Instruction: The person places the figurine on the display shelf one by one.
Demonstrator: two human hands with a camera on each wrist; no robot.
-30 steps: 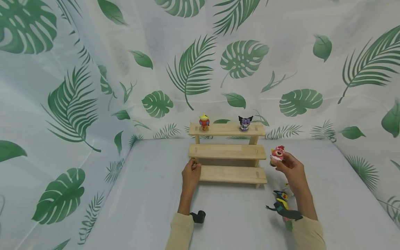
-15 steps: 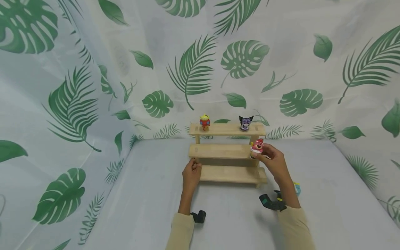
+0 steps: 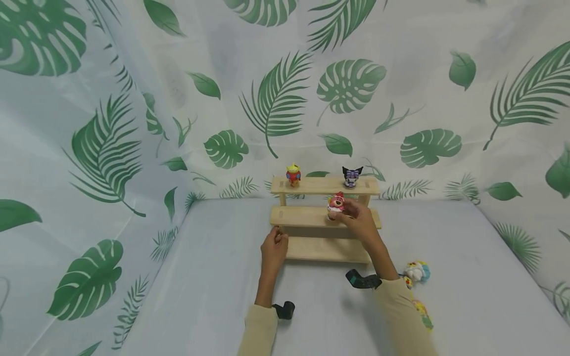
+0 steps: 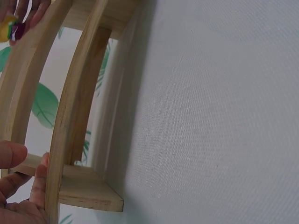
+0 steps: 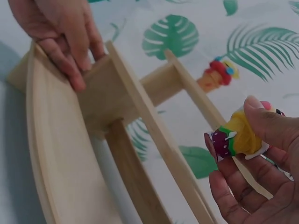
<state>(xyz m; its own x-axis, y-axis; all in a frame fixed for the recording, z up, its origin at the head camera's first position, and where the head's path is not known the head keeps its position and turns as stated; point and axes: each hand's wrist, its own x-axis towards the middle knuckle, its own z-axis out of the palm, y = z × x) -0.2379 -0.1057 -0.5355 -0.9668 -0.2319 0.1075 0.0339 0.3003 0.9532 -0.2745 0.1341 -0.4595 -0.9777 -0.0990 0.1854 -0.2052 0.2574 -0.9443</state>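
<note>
In the head view, my right hand (image 3: 362, 225) pinches a small pink bear figurine (image 3: 336, 203) with a red hat, in front of the middle tier of a three-tier wooden display stand (image 3: 303, 216). The right wrist view shows the figurine's yellow back and purple base (image 5: 220, 143) between thumb and fingers; it appears just off the wood. My left hand (image 3: 273, 247) grips the stand's left end by the lower tiers. Its thumb (image 4: 11, 155) and fingers lie about the side support in the left wrist view.
On the top tier stand a red-and-yellow figurine (image 3: 293, 175) at left and a black-and-purple eared figurine (image 3: 352, 177) at right. More figurines lie on the table at right, including a white-and-blue one (image 3: 417, 271) and a yellow-green one (image 3: 422, 314). A leaf-print sheet (image 3: 338, 29) hangs behind.
My right hand has carried the bear figurine leftward, from beside the stand to in front of the middle tier. My left hand stays on the stand's left end.
</note>
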